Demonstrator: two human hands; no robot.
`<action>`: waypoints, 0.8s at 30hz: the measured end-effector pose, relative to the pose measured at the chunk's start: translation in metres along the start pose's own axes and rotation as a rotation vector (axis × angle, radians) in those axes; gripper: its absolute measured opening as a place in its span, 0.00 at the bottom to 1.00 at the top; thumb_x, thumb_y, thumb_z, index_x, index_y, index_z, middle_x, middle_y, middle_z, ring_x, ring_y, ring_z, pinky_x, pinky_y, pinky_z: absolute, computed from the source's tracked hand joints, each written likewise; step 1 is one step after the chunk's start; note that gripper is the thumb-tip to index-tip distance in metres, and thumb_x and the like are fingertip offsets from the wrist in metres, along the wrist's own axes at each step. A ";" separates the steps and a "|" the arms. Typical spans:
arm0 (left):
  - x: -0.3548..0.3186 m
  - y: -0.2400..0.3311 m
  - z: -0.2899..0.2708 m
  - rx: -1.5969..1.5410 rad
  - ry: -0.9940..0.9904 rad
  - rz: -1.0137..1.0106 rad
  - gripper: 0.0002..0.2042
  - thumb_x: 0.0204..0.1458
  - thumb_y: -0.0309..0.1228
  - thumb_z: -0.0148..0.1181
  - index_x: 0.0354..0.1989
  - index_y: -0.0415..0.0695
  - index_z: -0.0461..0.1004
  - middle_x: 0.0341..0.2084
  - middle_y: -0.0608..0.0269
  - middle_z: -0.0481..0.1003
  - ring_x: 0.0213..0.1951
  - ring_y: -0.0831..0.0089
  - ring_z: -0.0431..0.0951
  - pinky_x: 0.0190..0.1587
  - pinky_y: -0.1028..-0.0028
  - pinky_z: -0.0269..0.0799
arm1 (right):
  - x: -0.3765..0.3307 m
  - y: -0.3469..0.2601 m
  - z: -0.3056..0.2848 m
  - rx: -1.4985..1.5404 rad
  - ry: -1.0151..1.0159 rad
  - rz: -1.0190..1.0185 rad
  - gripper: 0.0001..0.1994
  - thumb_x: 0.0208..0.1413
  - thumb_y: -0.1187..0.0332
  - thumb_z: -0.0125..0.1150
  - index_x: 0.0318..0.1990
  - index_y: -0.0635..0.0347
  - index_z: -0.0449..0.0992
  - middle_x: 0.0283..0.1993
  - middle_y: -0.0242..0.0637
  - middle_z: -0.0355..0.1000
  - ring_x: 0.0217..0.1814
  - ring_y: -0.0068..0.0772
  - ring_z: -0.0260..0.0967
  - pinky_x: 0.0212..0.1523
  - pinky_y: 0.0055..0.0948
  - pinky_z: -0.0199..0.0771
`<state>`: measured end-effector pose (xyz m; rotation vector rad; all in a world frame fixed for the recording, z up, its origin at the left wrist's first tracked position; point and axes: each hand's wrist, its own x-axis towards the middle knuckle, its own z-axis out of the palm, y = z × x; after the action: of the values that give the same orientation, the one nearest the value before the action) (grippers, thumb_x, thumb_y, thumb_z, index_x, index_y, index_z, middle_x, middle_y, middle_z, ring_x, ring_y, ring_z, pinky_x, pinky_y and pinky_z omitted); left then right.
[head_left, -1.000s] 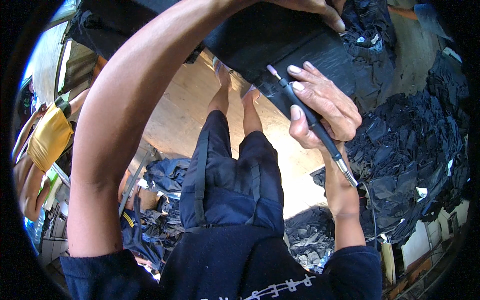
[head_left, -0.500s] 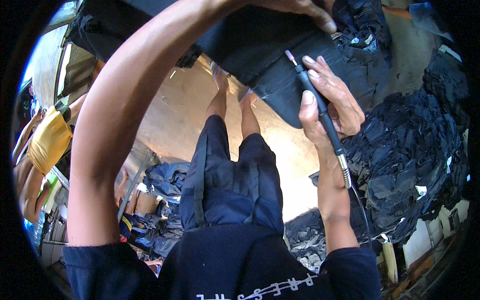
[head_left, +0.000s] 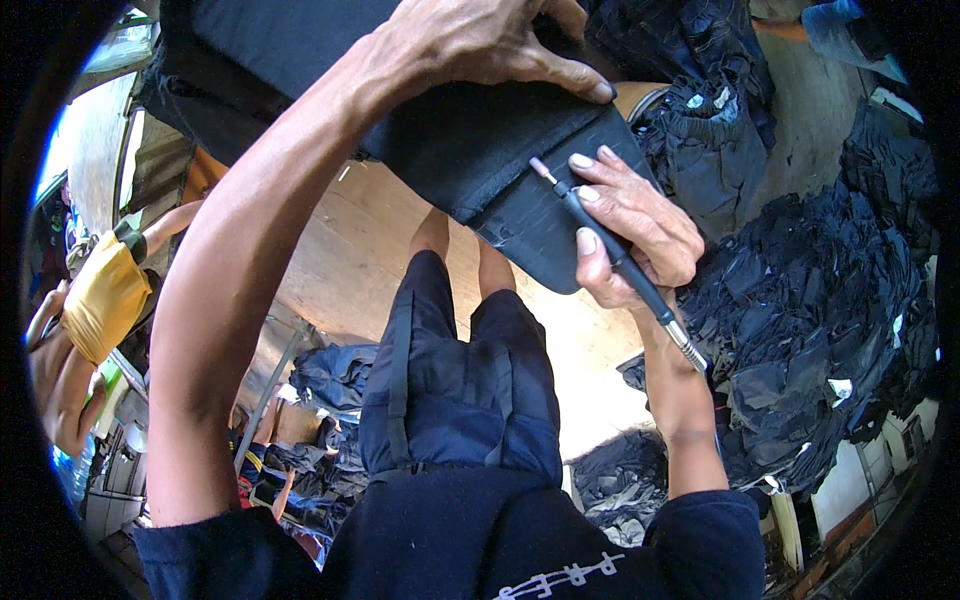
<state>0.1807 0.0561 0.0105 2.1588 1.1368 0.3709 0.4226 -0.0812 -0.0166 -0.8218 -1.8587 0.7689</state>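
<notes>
My right hand (head_left: 655,225) is closed like a pen grip around a slim black handpiece (head_left: 612,245). It is a rotary grinder with a small pinkish stone tip and a metal spring collar at its lower end. The tip sits over a black cloth piece (head_left: 470,135), close to a raised seam; whether it touches I cannot tell. Below the seam, a black rounded end (head_left: 545,245) carries pale scuff lines. My left hand (head_left: 490,45) lies over the cloth's upper part, thumb along its edge and fingers partly out of sight, gripping it.
A large heap of black garments (head_left: 820,330) lies at right, with another bundle (head_left: 700,150) beyond the cloth. More dark clothes (head_left: 335,380) are at lower left. A person in yellow shorts (head_left: 105,300) is at far left; another person's sleeve (head_left: 845,45) shows at top right.
The cloth's rounded end and the handpiece have shifted down and left. My left hand has come lower into view, its thumb moving left along the edge. My right hand keeps its grip.
</notes>
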 end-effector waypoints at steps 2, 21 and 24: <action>0.001 0.000 0.001 0.011 0.009 0.001 0.30 0.47 0.61 0.78 0.33 0.40 0.88 0.33 0.51 0.87 0.38 0.53 0.88 0.42 0.60 0.83 | 0.002 0.002 -0.001 0.006 -0.007 -0.002 0.15 0.43 0.76 0.69 0.41 0.71 0.87 0.37 0.52 0.85 0.49 0.55 0.89 0.60 0.55 0.87; 0.000 0.000 0.005 0.002 0.025 0.003 0.29 0.47 0.60 0.79 0.34 0.41 0.89 0.32 0.54 0.87 0.36 0.56 0.88 0.41 0.62 0.82 | -0.009 0.005 -0.001 -0.033 0.043 0.040 0.14 0.58 0.73 0.65 0.50 0.70 0.85 0.48 0.61 0.85 0.59 0.59 0.85 0.67 0.64 0.79; 0.001 0.000 0.005 -0.002 0.006 0.008 0.28 0.48 0.60 0.79 0.35 0.42 0.90 0.32 0.55 0.87 0.36 0.57 0.88 0.41 0.62 0.82 | -0.012 0.006 0.001 -0.057 0.079 0.064 0.14 0.59 0.72 0.65 0.51 0.69 0.85 0.49 0.59 0.85 0.60 0.58 0.84 0.68 0.64 0.78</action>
<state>0.1838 0.0544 0.0063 2.1624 1.1312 0.3827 0.4272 -0.0873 -0.0279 -0.9388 -1.7983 0.7160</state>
